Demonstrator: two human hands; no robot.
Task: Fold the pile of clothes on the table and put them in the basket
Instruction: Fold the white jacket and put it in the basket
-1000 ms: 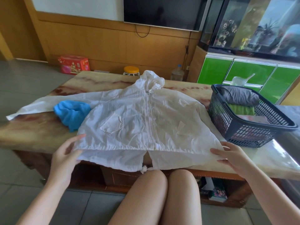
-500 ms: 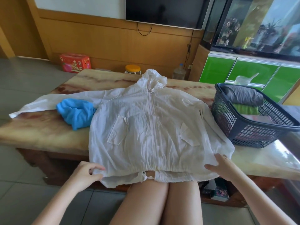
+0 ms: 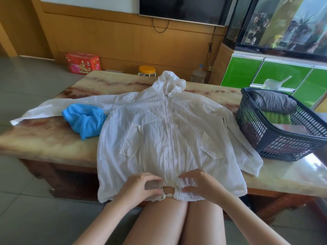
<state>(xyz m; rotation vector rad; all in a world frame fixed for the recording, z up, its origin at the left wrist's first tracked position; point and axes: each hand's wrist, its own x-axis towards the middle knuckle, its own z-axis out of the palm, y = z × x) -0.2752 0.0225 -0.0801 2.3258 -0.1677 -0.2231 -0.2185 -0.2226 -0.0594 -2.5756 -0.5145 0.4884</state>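
Around: blue garment (image 3: 85,121) touches white jacket (image 3: 164,135) on the table (image 3: 44,144); basket (image 3: 276,144) just beside it.
Grip: I see left hand (image 3: 141,186) and right hand (image 3: 200,183) each pinching the hem.

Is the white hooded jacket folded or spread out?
Spread out: the white hooded jacket lies flat, front up, one sleeve stretched left.

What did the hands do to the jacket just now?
The left hand and right hand slid inward along the hem of the white jacket, from its corners to the middle, and now pinch it beside the zip. The jacket came nearer, hem hanging over the table edge. The blue cloth and basket stayed put.
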